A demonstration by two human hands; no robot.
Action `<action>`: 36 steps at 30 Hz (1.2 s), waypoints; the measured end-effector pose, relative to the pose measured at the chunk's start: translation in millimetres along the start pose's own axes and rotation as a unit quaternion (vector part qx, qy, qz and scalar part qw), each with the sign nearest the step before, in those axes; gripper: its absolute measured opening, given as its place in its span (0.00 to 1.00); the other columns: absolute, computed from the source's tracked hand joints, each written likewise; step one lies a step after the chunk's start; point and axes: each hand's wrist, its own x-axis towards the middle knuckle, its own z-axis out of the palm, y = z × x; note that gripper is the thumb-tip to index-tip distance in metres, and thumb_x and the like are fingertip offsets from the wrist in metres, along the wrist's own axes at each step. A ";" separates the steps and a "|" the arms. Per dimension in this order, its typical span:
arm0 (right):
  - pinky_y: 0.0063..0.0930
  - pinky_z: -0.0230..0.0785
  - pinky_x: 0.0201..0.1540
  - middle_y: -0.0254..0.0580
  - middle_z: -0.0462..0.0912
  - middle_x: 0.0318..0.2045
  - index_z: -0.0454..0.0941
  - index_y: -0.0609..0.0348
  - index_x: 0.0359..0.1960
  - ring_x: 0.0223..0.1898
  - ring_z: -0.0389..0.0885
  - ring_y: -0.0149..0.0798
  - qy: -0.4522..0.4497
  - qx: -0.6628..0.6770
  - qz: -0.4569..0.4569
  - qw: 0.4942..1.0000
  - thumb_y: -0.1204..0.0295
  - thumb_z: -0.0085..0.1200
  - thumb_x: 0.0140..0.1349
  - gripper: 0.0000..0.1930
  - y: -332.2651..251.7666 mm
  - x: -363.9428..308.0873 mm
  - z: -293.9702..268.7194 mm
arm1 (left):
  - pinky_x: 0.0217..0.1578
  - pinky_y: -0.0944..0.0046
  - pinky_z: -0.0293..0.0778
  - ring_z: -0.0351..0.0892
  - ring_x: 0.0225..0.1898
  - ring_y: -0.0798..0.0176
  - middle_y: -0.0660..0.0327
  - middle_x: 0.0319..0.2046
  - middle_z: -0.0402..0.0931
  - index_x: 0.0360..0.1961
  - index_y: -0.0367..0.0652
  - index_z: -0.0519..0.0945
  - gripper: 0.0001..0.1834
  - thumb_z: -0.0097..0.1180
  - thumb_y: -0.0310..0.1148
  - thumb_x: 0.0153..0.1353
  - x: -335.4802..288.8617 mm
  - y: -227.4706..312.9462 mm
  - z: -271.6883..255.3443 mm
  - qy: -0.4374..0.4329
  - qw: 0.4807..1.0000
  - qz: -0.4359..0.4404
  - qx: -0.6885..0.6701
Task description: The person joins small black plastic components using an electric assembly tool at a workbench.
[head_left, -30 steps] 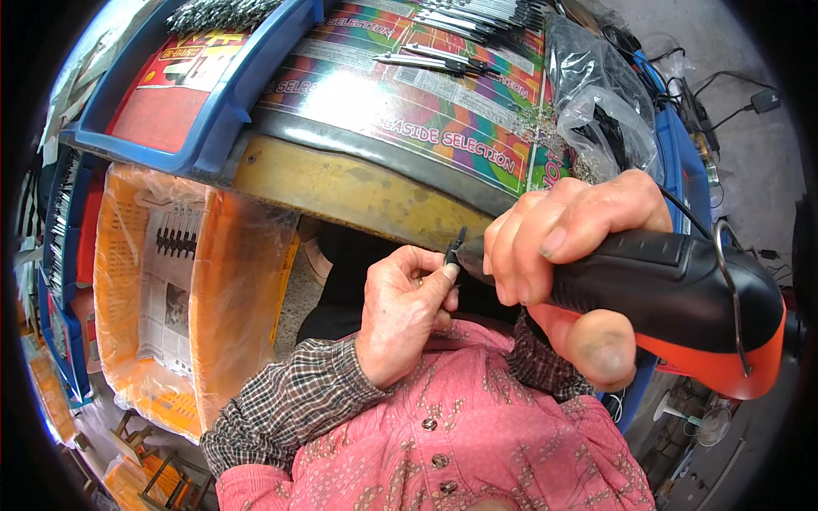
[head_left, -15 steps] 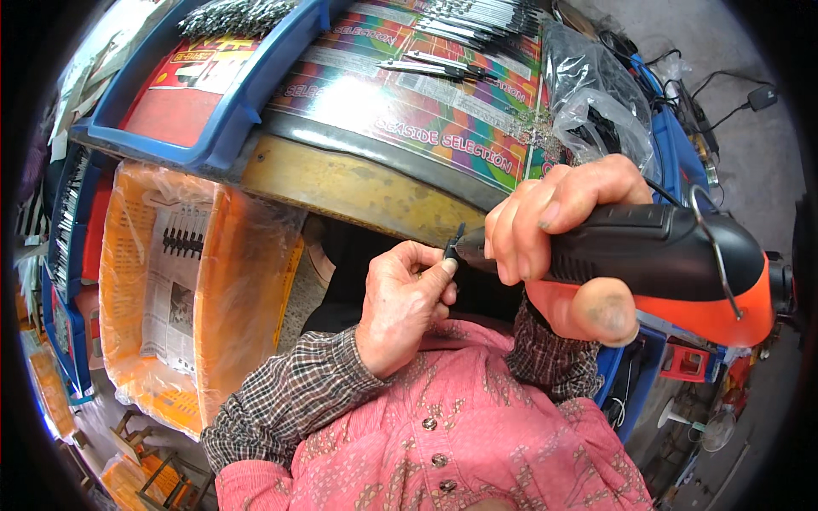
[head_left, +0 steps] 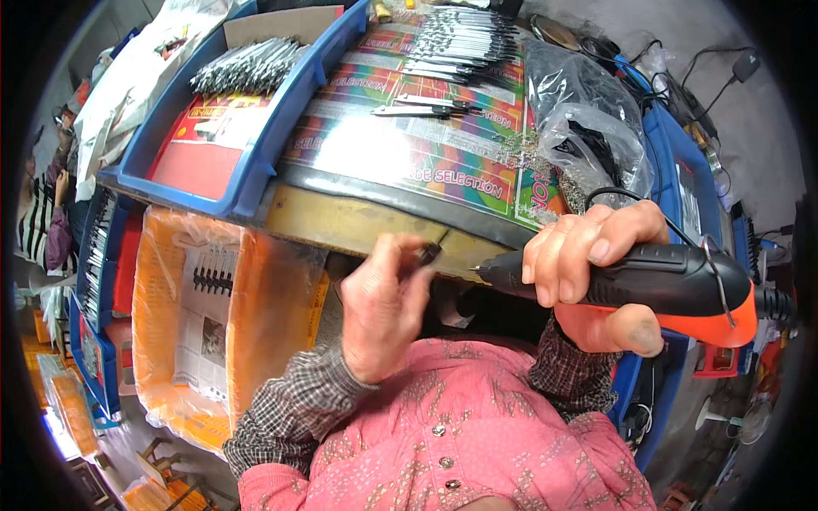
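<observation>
Part (head_left: 432, 252) — black — pinched, protruding from left grip (head_left: 382, 300); right grip (head_left: 573, 260) wraps power tool (head_left: 682, 277).

And they've parted! The small black piece (head_left: 431, 253) that met the electric screwdriver (head_left: 673, 277) at its tip now sits clear of it, off to the screwdriver's left. The left hand (head_left: 383, 307) goes with it, away from the screwdriver, swinging round, blurred now, fingers tipped upward. That leaves the screwdriver's metal bit (head_left: 479, 269) out in plain sight, pointing at nothing! The view has shifted too: beyond the screwdriver, more of the pen row (head_left: 464, 43) shows, and far left of it, more of a person in striped clothing (head_left: 34, 213).
</observation>
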 end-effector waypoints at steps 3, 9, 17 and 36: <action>0.29 0.68 0.26 0.35 0.71 0.20 0.64 0.59 0.35 0.19 0.72 0.33 0.037 -0.039 -0.012 0.998 0.50 0.62 0.46 0.28 -1.4 -6.1 -0.7 | 0.30 0.60 0.71 0.74 0.30 0.49 0.51 0.28 0.73 0.37 0.38 0.71 0.12 0.49 0.19 0.49 35.8 -11.6 -17.6 0.065 0.975 0.153 0.150; 0.28 0.67 0.25 0.35 0.70 0.18 0.65 0.59 0.33 0.19 0.72 0.33 0.139 -0.080 0.018 0.987 0.53 0.63 0.46 0.26 -8.5 -7.5 3.4 | 0.34 0.58 0.69 0.72 0.33 0.52 0.54 0.30 0.71 0.37 0.39 0.73 0.12 0.52 0.20 0.48 87.3 -34.1 -42.6 0.110 0.896 0.191 0.386; 0.28 0.66 0.25 0.35 0.70 0.18 0.65 0.59 0.33 0.19 0.72 0.32 0.199 -0.065 0.031 0.977 0.58 0.64 0.46 0.24 -7.4 -9.2 -2.6 | 0.37 0.56 0.68 0.71 0.36 0.52 0.56 0.31 0.71 0.32 0.41 0.74 0.09 0.50 0.24 0.47 136.2 -51.9 -48.4 0.076 0.818 0.219 0.527; 0.28 0.65 0.29 0.35 0.68 0.19 0.62 0.58 0.35 0.20 0.69 0.31 0.266 -0.196 0.008 0.944 0.53 0.57 0.51 0.23 -7.3 -4.2 -32.4 | 0.32 0.57 0.70 0.73 0.33 0.54 0.58 0.25 0.72 0.26 0.43 0.76 0.08 0.60 0.33 0.45 173.8 -29.9 28.3 -0.063 0.853 0.281 0.435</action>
